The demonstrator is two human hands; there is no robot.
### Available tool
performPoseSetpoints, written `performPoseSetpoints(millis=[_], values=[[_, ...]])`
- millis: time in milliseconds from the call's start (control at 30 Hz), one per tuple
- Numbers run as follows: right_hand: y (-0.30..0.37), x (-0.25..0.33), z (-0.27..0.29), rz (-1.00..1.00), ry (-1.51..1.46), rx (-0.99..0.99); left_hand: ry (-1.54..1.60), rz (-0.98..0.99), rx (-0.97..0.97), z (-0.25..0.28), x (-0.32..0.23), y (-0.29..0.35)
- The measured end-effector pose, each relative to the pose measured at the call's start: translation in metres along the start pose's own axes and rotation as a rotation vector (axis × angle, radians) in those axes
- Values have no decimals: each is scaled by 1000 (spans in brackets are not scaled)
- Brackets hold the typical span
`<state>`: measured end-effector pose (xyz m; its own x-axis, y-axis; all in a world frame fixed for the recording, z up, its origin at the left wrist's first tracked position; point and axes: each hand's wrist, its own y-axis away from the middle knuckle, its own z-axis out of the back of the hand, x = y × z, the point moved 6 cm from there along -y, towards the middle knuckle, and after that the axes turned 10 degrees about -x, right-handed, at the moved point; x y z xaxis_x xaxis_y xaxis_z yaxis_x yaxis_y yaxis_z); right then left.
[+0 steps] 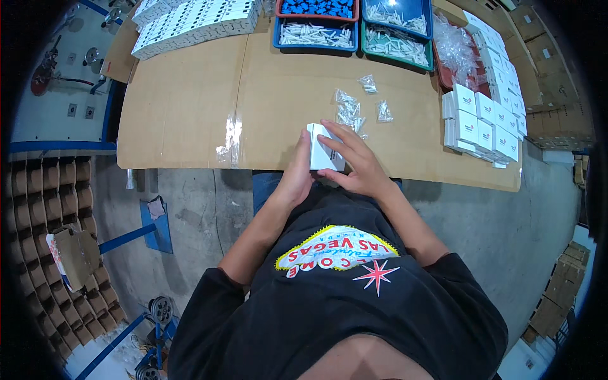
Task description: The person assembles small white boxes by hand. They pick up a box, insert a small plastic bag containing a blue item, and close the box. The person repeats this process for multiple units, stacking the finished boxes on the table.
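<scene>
Between my two hands is a small white box, held at the front edge of the cardboard-covered table. My left hand presses along the box's left side. My right hand curls over its right side and top, fingers on the far edge and thumb near the front. Just beyond the box lie small clear bags of pale parts: a cluster, one single bag farther back and another bag to the right.
Stacked white boxes stand at the right, with more rows of boxes at the back left. Blue tray and green tray hold white pieces. A red tray holds clear plastic bags. Cardboard dividers stand left.
</scene>
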<state>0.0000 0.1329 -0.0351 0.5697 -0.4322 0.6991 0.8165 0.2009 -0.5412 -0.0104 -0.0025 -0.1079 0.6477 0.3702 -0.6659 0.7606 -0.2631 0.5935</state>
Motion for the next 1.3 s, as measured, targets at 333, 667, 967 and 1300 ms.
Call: performPoseSetpoints(millis=[333, 667, 967, 1300], values=[[0, -24, 7, -337, -265, -59, -355, -173, 31, 7, 8, 10], [-30, -35, -1, -234, 25, -314, -495, -403, 178, -18, 13, 26], [-20, -43, -1, -333, -46, -258, -632, -366, 134, -17, 11, 22], [-8, -58, -3, -408, -93, -280, -744, -396, 105, -18, 14, 21]])
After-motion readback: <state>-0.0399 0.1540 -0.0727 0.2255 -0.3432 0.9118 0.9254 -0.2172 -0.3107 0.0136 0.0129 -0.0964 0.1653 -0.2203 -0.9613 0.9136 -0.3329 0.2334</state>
